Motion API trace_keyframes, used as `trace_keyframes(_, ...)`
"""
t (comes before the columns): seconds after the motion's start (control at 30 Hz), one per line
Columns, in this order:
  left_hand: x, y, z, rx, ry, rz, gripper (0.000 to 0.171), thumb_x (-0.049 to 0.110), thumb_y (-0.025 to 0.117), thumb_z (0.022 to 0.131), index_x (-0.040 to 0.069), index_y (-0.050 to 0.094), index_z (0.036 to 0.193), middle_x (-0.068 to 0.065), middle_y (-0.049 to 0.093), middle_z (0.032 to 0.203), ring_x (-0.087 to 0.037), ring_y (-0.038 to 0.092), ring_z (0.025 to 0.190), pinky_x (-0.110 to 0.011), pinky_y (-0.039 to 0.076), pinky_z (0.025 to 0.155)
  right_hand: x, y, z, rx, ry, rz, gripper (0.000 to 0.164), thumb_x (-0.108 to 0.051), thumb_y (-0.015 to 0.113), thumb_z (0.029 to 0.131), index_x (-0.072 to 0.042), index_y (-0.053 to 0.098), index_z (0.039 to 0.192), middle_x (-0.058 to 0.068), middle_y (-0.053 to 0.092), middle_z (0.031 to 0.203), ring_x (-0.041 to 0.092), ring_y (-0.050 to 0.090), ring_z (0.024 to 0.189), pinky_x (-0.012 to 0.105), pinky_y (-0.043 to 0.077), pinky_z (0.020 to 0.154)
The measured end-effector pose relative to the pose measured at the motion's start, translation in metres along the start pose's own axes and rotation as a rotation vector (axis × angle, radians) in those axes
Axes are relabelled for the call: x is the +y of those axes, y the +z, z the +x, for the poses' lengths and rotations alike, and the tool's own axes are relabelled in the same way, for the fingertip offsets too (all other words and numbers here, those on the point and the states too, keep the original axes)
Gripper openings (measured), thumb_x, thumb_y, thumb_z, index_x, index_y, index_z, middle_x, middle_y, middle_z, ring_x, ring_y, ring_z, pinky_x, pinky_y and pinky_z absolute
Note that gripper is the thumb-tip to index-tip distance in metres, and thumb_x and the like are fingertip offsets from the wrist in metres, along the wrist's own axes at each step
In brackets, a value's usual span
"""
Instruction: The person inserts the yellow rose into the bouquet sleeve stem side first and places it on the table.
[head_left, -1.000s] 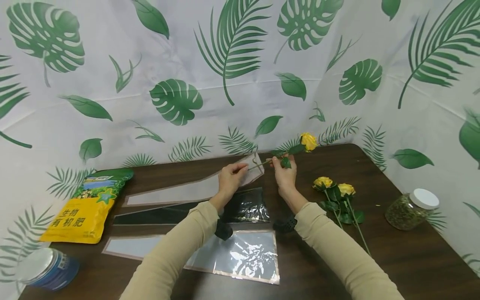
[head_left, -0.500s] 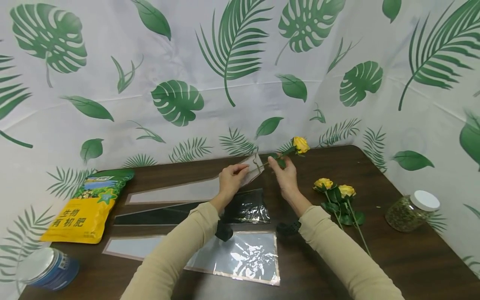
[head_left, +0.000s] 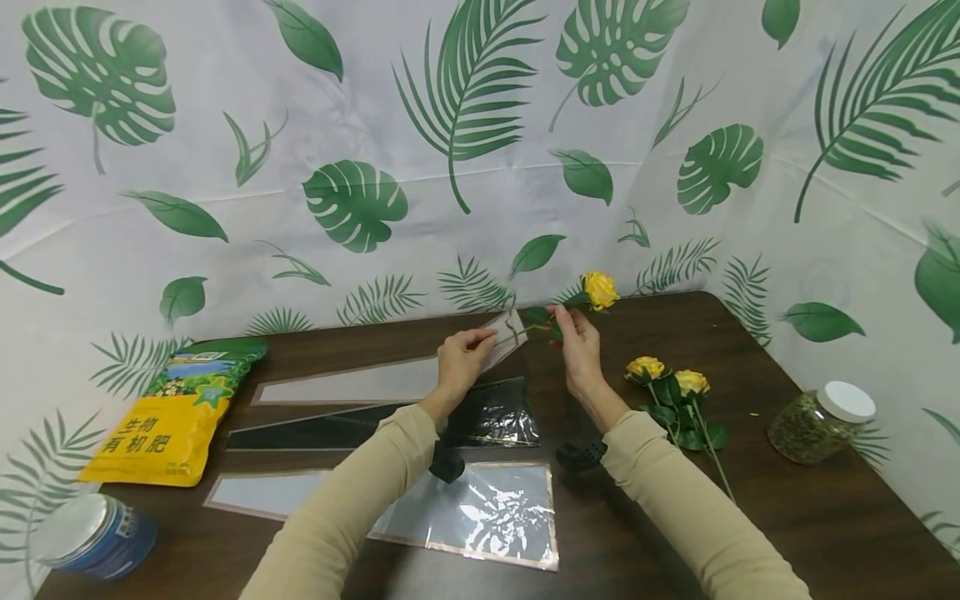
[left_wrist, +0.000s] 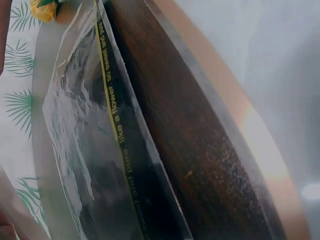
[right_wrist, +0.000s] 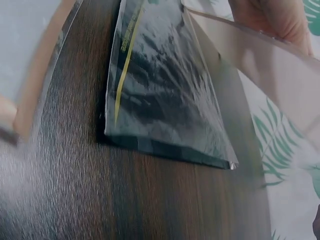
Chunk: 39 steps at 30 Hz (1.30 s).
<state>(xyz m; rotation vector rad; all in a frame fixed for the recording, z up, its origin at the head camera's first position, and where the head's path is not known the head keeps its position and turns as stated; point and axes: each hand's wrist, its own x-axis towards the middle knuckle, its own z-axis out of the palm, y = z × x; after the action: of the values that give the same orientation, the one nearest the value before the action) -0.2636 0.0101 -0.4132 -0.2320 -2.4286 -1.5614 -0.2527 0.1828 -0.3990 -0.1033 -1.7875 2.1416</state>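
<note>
My left hand [head_left: 459,360] pinches the mouth of a white, pink-edged flower sleeve [head_left: 360,382] at the back of the table. In my right hand [head_left: 581,354] is the stem of a yellow rose [head_left: 600,290], held just below the bloom. The stem slants down leftward into the lifted sleeve mouth; its lower end is hidden. In the right wrist view the raised sleeve [right_wrist: 275,70] shows beside the left hand's fingers [right_wrist: 272,17]. Below both hands lies a black, glossy flower sleeve [right_wrist: 160,100] with yellow print along one edge.
Another white sleeve [head_left: 491,508] lies nearer me. Two yellow roses [head_left: 690,382] lie on the right, by a white-lidded jar [head_left: 813,427]. On the left are a yellow and green bag [head_left: 161,433] and a blue tin [head_left: 112,542]. Leaf-print cloth [head_left: 450,225] hangs behind the table.
The rose has moved left and slightly down, its stem deeper in the sleeve. My right hand's fingertips have shifted up the stem toward the bloom. The left hand stays at the sleeve mouth.
</note>
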Motion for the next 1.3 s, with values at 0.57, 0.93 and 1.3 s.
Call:
trace_keyframes(0.57, 0.005, 0.006, -0.002, -0.012, 0.084, -0.028, 0.015, 0.017, 0.069, 0.086, 0.008, 0.075, 0.096, -0.007, 0.073, 0.096, -0.021, 0.066, 0.087, -0.033, 0.051, 0.077, 0.009, 0.01, -0.003, 0.033, 0.157, -0.054, 0.018, -0.013, 0.061, 0.092, -0.002, 0.069, 0.103, -0.016, 0.063, 0.074, 0.006, 0.05, 0.079, 0.023, 0.036, 0.075)
trace_keyframes(0.93, 0.005, 0.005, -0.004, -0.017, 0.08, -0.058, 0.016, 0.012, 0.068, 0.086, 0.004, 0.074, 0.098, -0.01, 0.072, 0.099, -0.023, 0.066, 0.088, -0.029, 0.051, 0.075, 0.013, 0.01, -0.003, 0.112, 0.188, 0.079, 0.007, -0.017, 0.053, 0.096, -0.01, 0.054, 0.094, -0.011, 0.061, 0.07, 0.003, 0.054, 0.065, 0.021, 0.041, 0.06)
trace_keyframes(1.3, 0.007, 0.006, -0.006, -0.028, 0.146, -0.059, 0.015, 0.012, 0.068, 0.085, 0.003, 0.074, 0.096, -0.011, 0.072, 0.095, -0.022, 0.065, 0.082, -0.024, 0.05, 0.071, 0.003, 0.011, 0.002, 0.277, 0.174, 0.15, 0.006, -0.01, 0.06, 0.091, -0.006, 0.059, 0.095, -0.01, 0.06, 0.061, 0.004, 0.06, 0.055, 0.018, 0.047, 0.06)
